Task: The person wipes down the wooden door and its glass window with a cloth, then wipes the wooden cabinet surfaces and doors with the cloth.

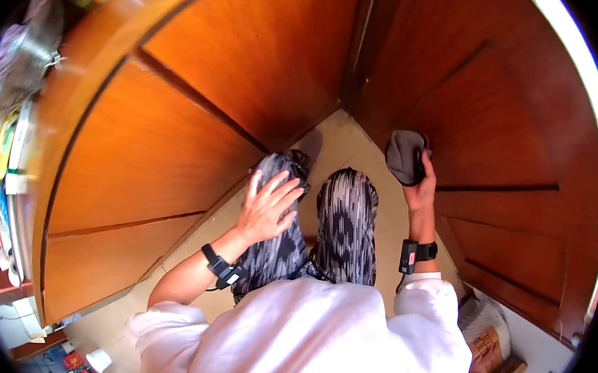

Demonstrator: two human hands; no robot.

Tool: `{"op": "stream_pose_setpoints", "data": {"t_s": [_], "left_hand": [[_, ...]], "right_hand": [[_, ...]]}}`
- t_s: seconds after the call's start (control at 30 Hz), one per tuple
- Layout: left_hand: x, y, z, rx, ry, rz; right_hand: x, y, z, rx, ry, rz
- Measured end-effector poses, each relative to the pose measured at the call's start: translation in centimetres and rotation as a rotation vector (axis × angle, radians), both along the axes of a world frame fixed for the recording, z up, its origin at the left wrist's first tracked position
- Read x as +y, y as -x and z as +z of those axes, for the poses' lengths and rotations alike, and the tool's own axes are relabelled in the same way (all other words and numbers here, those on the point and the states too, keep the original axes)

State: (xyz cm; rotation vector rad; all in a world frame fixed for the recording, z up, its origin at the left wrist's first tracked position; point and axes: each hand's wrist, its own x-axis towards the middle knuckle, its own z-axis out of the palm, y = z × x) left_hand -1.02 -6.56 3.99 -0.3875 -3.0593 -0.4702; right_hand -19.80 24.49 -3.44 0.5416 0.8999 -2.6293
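My left hand (267, 208) lies with spread fingers on the knee of my black and white patterned trousers (346, 224), and nothing shows in it. On the right, my right hand (420, 184) grips a dark grey cloth (405, 156), its fingers at the cloth's right edge. The cloth is raised in front of the brown wooden door panel (497, 131); whether it touches the wood I cannot tell. Each wrist wears a black strap with a small device.
A wooden panel (147, 169) stands at my left and meets the right one in a corner ahead. Cluttered shelves (14, 146) line the far left. A white cup (98, 360) sits low left. A woven item (487, 349) is at the lower right.
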Motion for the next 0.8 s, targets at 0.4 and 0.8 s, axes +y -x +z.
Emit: {"op": "stream_pose_setpoints", "data": {"t_s": [0.4, 0.8], "left_hand": [[0.6, 0.2, 10.2, -0.001, -1.649, 0.142], [-1.1, -0.6, 15.4, 0.507, -0.721, 0.321]], "right_hand": [[-17.1, -7.9, 20.9, 0.45, -0.062, 0.464], [-16.8, -10.3, 17.9, 0.706, -0.203, 0.452]]}}
